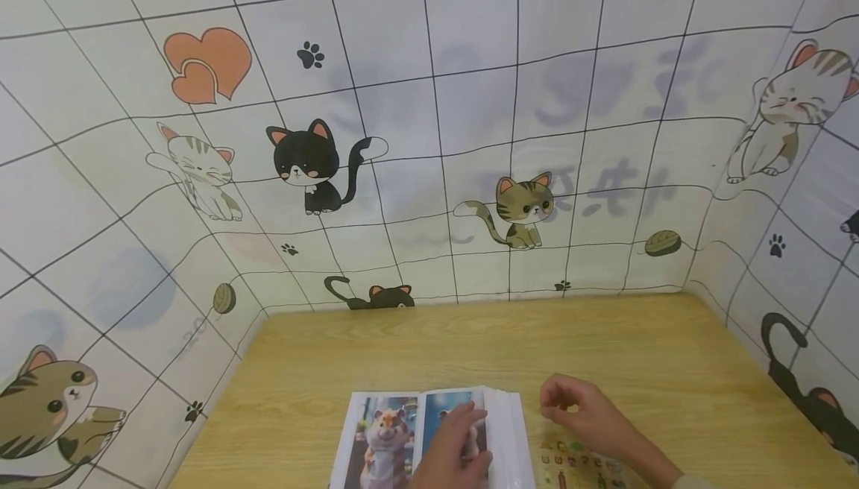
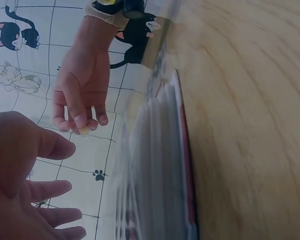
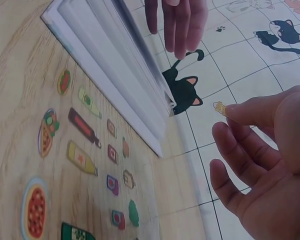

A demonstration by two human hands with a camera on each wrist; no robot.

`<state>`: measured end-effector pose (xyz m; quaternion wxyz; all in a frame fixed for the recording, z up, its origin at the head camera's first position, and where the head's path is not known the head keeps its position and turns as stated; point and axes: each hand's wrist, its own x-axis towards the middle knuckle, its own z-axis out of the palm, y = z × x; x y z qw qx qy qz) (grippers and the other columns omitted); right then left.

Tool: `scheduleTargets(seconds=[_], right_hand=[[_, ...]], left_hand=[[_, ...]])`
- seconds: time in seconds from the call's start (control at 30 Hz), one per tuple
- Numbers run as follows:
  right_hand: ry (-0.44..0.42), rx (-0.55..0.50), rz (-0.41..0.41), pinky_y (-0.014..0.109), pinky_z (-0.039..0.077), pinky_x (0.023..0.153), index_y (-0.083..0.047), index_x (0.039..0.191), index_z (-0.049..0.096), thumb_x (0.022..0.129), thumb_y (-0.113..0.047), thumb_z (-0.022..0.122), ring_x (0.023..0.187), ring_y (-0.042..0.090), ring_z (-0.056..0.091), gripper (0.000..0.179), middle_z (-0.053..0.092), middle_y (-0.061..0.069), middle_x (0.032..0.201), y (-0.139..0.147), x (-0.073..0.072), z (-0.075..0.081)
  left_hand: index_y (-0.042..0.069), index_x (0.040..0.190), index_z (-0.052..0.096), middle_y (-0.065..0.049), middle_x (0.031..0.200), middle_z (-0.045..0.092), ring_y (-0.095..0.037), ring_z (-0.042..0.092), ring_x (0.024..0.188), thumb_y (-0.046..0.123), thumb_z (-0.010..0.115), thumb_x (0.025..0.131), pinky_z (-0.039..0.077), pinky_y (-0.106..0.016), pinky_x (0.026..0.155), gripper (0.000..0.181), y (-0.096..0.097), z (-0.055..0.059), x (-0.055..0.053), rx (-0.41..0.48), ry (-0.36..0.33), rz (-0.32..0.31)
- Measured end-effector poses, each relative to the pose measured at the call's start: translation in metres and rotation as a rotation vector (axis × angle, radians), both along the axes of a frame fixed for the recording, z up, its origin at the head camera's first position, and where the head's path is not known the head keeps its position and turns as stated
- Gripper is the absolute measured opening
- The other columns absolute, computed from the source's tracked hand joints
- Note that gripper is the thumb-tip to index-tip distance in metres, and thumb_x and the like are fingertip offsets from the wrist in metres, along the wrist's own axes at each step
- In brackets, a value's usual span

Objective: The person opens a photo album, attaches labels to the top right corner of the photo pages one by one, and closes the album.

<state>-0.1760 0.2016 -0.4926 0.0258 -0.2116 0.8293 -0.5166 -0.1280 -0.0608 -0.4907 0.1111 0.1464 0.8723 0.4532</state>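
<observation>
An open photo album (image 1: 510,437) lies on the wooden table, showing a hamster-like animal picture (image 1: 387,448) on its left page. My left hand (image 1: 451,450) is over the right page, fingers extended and holding nothing, and covers part of the blue-backed picture (image 1: 436,408) there. To the right of the album, my right hand (image 1: 590,416) pinches a small yellow sticker (image 3: 220,108) between thumb and index finger. Below that hand lies a clear sheet of food stickers (image 3: 82,125), with bottles, pizza and other small items; the forearm hides part of it in the head view.
The wooden table (image 1: 470,340) runs back to a wall covering (image 1: 416,235) with a grid and cartoon cats. Similar covering closes in both sides. Thick stacked pages (image 2: 157,150) make up the album's right side, right beside the sticker sheet.
</observation>
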Motion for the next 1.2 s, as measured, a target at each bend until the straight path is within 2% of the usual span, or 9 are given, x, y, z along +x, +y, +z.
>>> scheduleTargets(seconds=[0.13, 0.2, 0.3, 0.4, 0.5, 0.67, 0.73, 0.9, 1.2], right_hand=[[0.007, -0.019, 0.016, 0.026, 0.05, 0.069, -0.012, 0.086, 0.059, 0.088, -0.013, 0.062, 0.077, 0.011, 0.058, 0.004, 0.062, -0.001, 0.084, -0.007, -0.001, 0.001], [0.026, -0.025, 0.028, 0.026, 0.05, 0.068, -0.013, 0.086, 0.058, 0.088, -0.013, 0.062, 0.076, 0.011, 0.058, 0.005, 0.061, -0.002, 0.083, -0.011, -0.002, 0.001], [0.044, -0.017, 0.034, 0.026, 0.049, 0.068, -0.014, 0.087, 0.058, 0.088, -0.015, 0.063, 0.076, 0.009, 0.057, 0.005, 0.061, -0.004, 0.083, -0.017, -0.007, 0.001], [0.028, -0.021, 0.047, 0.026, 0.05, 0.07, -0.01, 0.089, 0.059, 0.088, -0.014, 0.064, 0.077, 0.009, 0.059, 0.006, 0.062, -0.003, 0.085, -0.024, -0.011, 0.0], [-0.005, -0.045, 0.064, 0.027, 0.05, 0.071, -0.006, 0.091, 0.058, 0.088, -0.012, 0.063, 0.079, 0.011, 0.06, 0.008, 0.062, 0.0, 0.087, -0.031, -0.015, -0.002], [-0.077, -0.07, 0.049, 0.026, 0.051, 0.073, -0.003, 0.094, 0.058, 0.087, -0.011, 0.063, 0.082, 0.013, 0.06, 0.012, 0.062, 0.004, 0.09, -0.042, -0.021, -0.004], [-0.091, -0.069, 0.037, 0.025, 0.051, 0.073, -0.003, 0.095, 0.058, 0.086, -0.012, 0.064, 0.082, 0.014, 0.06, 0.014, 0.062, 0.005, 0.091, -0.046, -0.023, -0.005], [-0.089, -0.072, 0.034, 0.024, 0.049, 0.073, -0.001, 0.094, 0.058, 0.085, -0.013, 0.066, 0.081, 0.013, 0.058, 0.017, 0.061, 0.005, 0.09, -0.058, -0.03, -0.009], [-0.089, -0.059, 0.0, 0.023, 0.048, 0.071, -0.003, 0.092, 0.059, 0.084, -0.008, 0.065, 0.079, 0.013, 0.058, 0.012, 0.062, 0.003, 0.086, -0.08, -0.035, -0.016]], left_hand=[[0.02, 0.131, 0.05, -0.01, 0.142, 0.041, -0.035, 0.039, 0.129, 0.032, 0.06, 0.089, 0.038, -0.054, 0.098, 0.045, -0.008, -0.013, -0.005, -0.1, 0.202, -0.088], [0.014, 0.13, 0.051, -0.017, 0.139, 0.044, -0.039, 0.04, 0.127, 0.03, 0.059, 0.089, 0.039, -0.053, 0.097, 0.045, -0.013, -0.022, -0.009, -0.156, 0.34, -0.134], [0.013, 0.13, 0.052, -0.02, 0.134, 0.049, -0.042, 0.044, 0.123, 0.031, 0.06, 0.087, 0.041, -0.054, 0.094, 0.047, -0.015, -0.033, -0.014, -0.219, 0.467, -0.18], [0.008, 0.126, 0.056, -0.023, 0.126, 0.055, -0.042, 0.051, 0.114, 0.031, 0.062, 0.084, 0.045, -0.053, 0.087, 0.048, -0.015, -0.042, -0.018, -0.29, 0.679, -0.208], [0.007, 0.123, 0.058, -0.021, 0.121, 0.059, -0.038, 0.055, 0.109, 0.033, 0.063, 0.083, 0.047, -0.051, 0.081, 0.048, -0.013, -0.047, -0.02, -0.356, 0.822, -0.209], [0.011, 0.122, 0.057, -0.013, 0.121, 0.06, -0.034, 0.057, 0.108, 0.047, 0.064, 0.081, 0.049, -0.048, 0.075, 0.055, -0.012, -0.056, -0.019, -0.482, 0.906, -0.183], [0.014, 0.122, 0.057, -0.011, 0.122, 0.06, -0.033, 0.056, 0.11, 0.051, 0.062, 0.08, 0.05, -0.048, 0.075, 0.057, -0.012, -0.059, -0.017, -0.527, 0.913, -0.17], [0.016, 0.125, 0.055, -0.008, 0.127, 0.058, -0.03, 0.054, 0.115, 0.052, 0.057, 0.084, 0.049, -0.047, 0.078, 0.055, -0.011, -0.061, -0.014, -0.578, 0.877, -0.152], [0.023, 0.125, 0.055, 0.0, 0.129, 0.057, -0.023, 0.053, 0.116, 0.056, 0.045, 0.089, 0.049, -0.043, 0.08, 0.05, -0.008, -0.068, -0.012, -0.688, 0.884, -0.087]])
